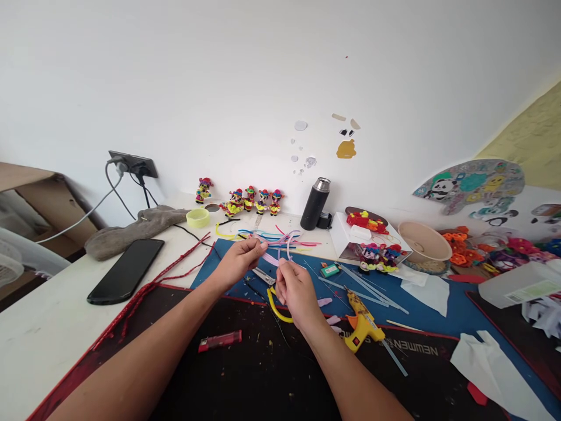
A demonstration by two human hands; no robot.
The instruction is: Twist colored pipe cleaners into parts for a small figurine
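A pale lilac pipe cleaner (271,259) stretches between my two hands above the blue mat, with one end curling up. My left hand (239,264) pinches it between thumb and forefinger. To the right and a little nearer, my right hand (297,289) is closed on the same strand, its fingertips partly hidden. Under the hands lie scissors with yellow handles (276,309), half covered by my right hand. Behind them several coloured pipe cleaners (307,243) in pink, blue and yellow are spread on the white table. Short lilac pieces (333,320) lie beside my right wrist.
A yellow glue gun (364,324) and clear glue sticks (377,290) are at the right. A red lighter (220,341) lies in front; a black phone (126,272) and driftwood (135,231) at the left. Small figures (249,199) and a black flask (315,204) stand behind.
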